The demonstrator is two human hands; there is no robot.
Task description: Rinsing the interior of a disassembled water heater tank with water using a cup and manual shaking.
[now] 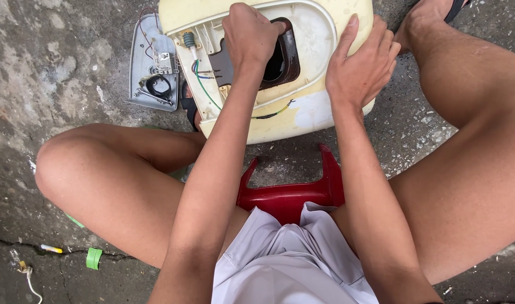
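Observation:
A cream-coloured plastic appliance housing [302, 112] lies open-side up on the concrete between my knees. Inside it show a dark opening [285, 59], a green and a blue wire [204, 84], and a small green coil part [189, 39]. My left hand [251, 35] is curled over the edge of the dark opening, fingers bent down into it; whatever it may grip is hidden. My right hand [360, 65] lies flat with fingers together against the housing's right rim, steadying it.
A grey plate [150, 67] with a black ring, wires and a small metal part lies left of the housing. I sit on a red plastic stool [291, 194]. Green scraps [93, 258] and a small yellow-tipped stick [50, 248] lie at lower left.

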